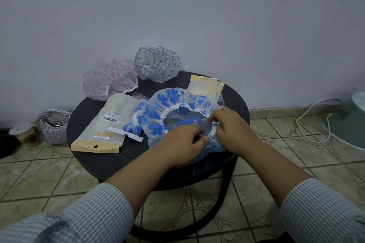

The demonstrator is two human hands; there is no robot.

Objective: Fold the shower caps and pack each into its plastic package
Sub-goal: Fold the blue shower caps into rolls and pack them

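I see the blue-flowered shower cap, translucent, opening upward, round, no long axis, my left hand and right hand pinching its elastic rim at five o'clock

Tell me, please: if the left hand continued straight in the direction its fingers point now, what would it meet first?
Probably the right hand. The left hand points right across the blue-flowered shower cap, whose elastic rim both pinch; depth is uncertain.
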